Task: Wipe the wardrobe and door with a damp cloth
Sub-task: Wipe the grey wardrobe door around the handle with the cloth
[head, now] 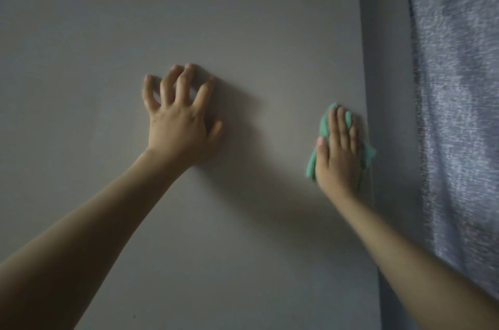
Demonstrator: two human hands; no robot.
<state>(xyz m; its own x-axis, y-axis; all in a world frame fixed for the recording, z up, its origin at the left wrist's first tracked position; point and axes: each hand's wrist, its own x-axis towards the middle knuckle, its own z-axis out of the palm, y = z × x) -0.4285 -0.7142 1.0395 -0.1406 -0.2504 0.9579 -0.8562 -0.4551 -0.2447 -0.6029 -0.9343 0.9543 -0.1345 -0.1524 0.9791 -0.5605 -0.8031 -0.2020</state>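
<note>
A plain grey panel (189, 19), wardrobe side or door I cannot tell, fills most of the head view. My left hand (179, 116) rests on it with spread, slightly arched fingers, only the fingertips touching. My right hand (339, 151) presses a green cloth (324, 124) flat against the panel, close to its right edge. The fingers lie straight over the cloth, which bunches out on both sides of the hand.
The panel's right edge (364, 73) runs top to bottom, with a narrow shaded strip (386, 59) beyond it. A speckled grey-blue fabric (456, 86) hangs at the far right.
</note>
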